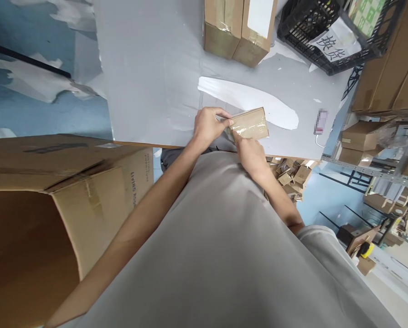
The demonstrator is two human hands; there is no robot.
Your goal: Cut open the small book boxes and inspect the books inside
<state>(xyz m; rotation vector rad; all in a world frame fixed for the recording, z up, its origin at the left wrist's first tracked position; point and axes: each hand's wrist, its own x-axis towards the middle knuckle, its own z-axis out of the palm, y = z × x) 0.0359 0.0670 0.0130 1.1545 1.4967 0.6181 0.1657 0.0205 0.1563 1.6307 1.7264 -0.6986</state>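
Observation:
A small brown cardboard box [250, 124] with shiny clear tape lies tilted at the near edge of the grey table. My left hand [210, 124] pinches its left end between thumb and fingers. At the box's lower left corner, my right hand [250, 155] is closed against it, with the index finger pointing up onto the cardboard. Just behind the box is a long white paper strip [251, 101] on the tabletop.
Two taped cartons [223, 38] stand at the table's far side, beside a black crate [330, 36] with a handwritten sheet. A phone-like object [321, 122] lies right. A large open carton [97, 200] is at lower left; small boxes [292, 177] are piled below the table.

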